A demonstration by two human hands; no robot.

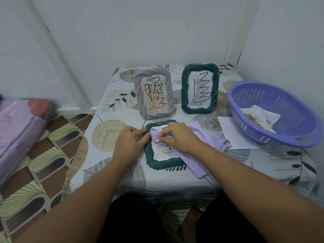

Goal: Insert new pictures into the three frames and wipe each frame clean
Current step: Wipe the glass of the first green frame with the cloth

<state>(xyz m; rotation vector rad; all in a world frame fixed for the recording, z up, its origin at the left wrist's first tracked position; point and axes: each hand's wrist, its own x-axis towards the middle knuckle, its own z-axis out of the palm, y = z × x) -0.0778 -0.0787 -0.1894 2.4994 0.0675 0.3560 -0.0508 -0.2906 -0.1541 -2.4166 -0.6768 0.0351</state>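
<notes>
The dark green twisted-rim picture frame (157,161) lies flat at the near middle of the patterned table (108,137), its long axis running away from the person. The right hand (178,137) pinches the lilac cleaning cloth (201,135) with curled fingers on the upper part of the glass, directly under the fingertips. The left hand (128,140) rests with nearly straight fingers against the frame's left rim, and the picture inside is mostly hidden by cloth and hand.

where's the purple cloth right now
Head view, centre: the purple cloth lies over the flat green frame, pinched by the right hand.
</notes>
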